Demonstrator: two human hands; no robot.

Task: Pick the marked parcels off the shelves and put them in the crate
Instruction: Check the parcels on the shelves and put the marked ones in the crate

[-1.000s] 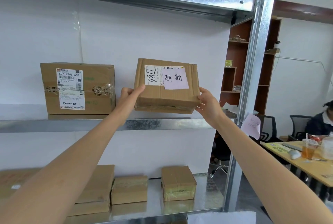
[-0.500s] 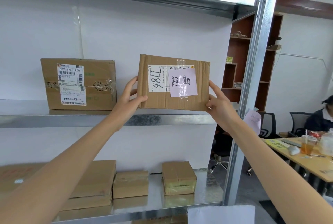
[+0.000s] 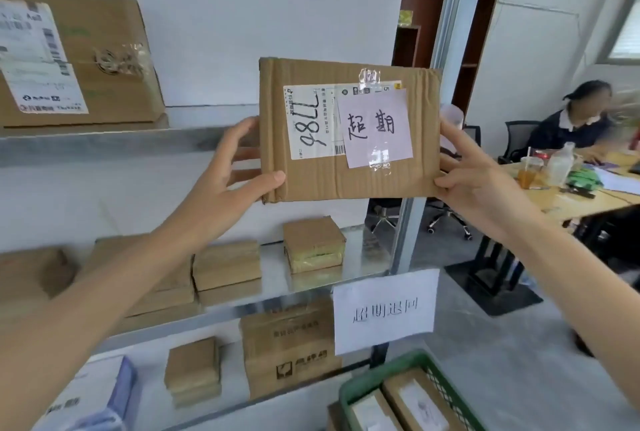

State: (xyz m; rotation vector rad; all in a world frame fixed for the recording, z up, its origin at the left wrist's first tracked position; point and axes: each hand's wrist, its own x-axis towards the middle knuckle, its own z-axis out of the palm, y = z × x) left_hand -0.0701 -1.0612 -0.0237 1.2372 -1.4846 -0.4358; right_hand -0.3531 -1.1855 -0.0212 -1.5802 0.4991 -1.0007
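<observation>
Marked parcel [image 3: 346,132] off shelf [image 3: 104,144], held mid-air; left hand [image 3: 228,167] and right hand [image 3: 474,181] grip its side edges. Crate [image 3: 377,373] below right holds two packages [image 3: 415,403]. Judged: drop into crate pending; other shelf boxes [image 3: 225,264] show no pink note.

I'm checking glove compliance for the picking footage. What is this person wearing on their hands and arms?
Nothing shows on either: the left hand and the right hand are bare, with no gloves, rings, watch or bracelet. Both forearms are uncovered as far as the frame reaches, no sleeve in view.
</observation>
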